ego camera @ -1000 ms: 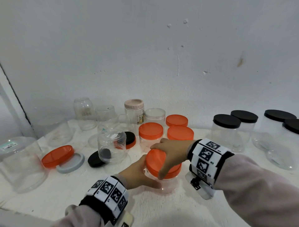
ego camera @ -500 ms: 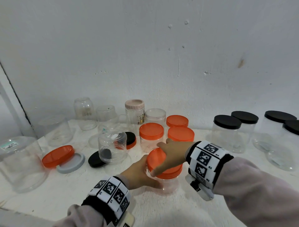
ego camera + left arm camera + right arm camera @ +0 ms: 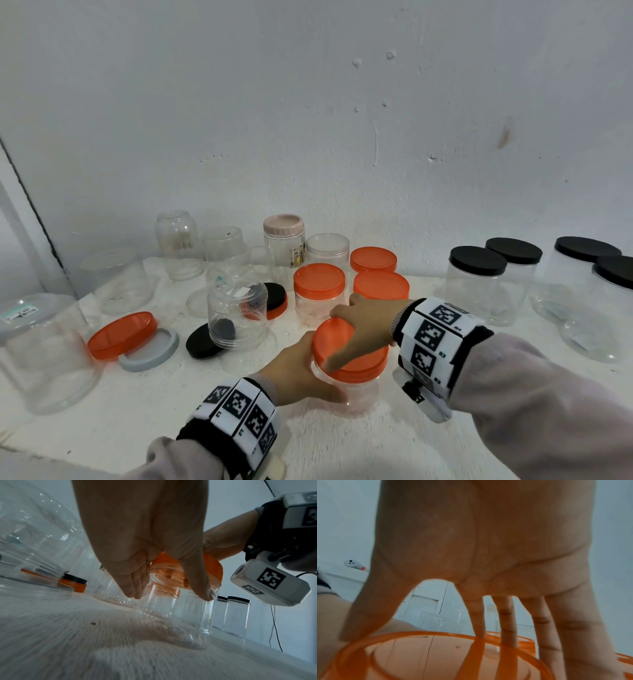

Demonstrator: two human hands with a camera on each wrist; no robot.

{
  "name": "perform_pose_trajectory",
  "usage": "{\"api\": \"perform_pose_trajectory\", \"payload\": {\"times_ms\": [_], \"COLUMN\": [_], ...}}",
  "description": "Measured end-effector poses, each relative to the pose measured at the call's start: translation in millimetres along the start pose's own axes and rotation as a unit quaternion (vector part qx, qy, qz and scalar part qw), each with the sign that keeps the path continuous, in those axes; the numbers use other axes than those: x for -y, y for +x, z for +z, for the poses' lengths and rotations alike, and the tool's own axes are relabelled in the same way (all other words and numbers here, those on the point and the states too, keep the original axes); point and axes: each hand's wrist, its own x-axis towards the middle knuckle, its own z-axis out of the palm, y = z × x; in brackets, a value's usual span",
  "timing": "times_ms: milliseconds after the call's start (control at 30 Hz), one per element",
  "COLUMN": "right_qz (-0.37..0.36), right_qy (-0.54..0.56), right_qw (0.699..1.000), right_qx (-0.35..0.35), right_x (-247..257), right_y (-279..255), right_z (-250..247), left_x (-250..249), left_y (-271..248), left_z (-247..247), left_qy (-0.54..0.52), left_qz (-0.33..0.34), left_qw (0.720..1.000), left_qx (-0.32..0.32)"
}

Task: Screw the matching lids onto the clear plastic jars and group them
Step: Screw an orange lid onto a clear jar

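On a white tabletop (image 3: 342, 445) against a pale wall, the left hand (image 3: 294, 371) clasps a clear jar (image 3: 356, 390) steady just below the orange lid (image 3: 356, 356), which the right hand (image 3: 366, 322) grips from above, apparently for threading.

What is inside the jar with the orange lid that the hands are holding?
Nothing shows inside the clear jar; its walls look empty in the left wrist view. The left hand and orange lid hide its top part.
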Motion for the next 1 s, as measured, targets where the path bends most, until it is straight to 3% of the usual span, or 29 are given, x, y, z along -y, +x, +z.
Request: {"api": "perform_pose_trajectory", "payload": {"times_ms": [200, 500, 733, 1000], "right_qz": [-0.044, 0.021, -0.043, 0.019], "right_qy": [0.002, -0.006, 0.011, -0.021], "right_qw": [0.998, 1.000, 0.999, 1.000], "right_qx": [0.038, -0.007, 0.026, -0.006], "right_x": [1, 1, 1, 0], "right_y": [1, 6, 0, 2], "right_z": [-7, 3, -7, -2], "left_x": [1, 0, -1, -1], "left_y": [1, 2, 1, 1], "left_z": [1, 0, 1, 1], "left_qy": [-0.003, 0.020, 0.018, 0.009], "left_qz": [-0.001, -0.005, -0.002, -0.002], "left_qw": [1.000, 1.000, 1.000, 1.000], "left_qx": [-0.002, -0.005, -0.006, -0.005]}}
